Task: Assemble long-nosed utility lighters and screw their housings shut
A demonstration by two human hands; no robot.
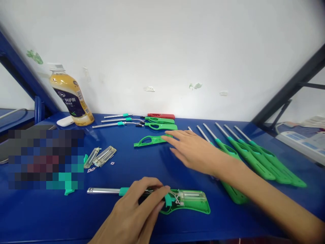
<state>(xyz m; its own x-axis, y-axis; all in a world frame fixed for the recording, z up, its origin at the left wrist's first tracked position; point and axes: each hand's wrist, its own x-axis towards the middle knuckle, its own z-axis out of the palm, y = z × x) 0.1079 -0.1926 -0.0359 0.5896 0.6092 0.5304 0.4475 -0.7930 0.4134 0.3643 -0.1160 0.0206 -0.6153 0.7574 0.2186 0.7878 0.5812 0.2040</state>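
My left hand (138, 208) is closed over an opened long-neck gas lighter (195, 203) near the table's front. Its fingers pinch around the teal trigger (168, 200), and a clear fuel tank (193, 195) and thin wires lie in the green half-shell. The metal tube (104, 191) points left. Farther back, my right hand (189, 149) has its fingers stretched out. The fingertips are over the right end of a loose green half-shell (149, 140); whether they touch it I cannot tell.
Several green lighters (256, 156) lie in a row at the right. Lighter parts with red (161, 116) and green handles lie at the back. Clear tanks (105, 156) and teal pieces (68, 184) sit at left, near a tea bottle (72, 98). Part of the left side is pixelated.
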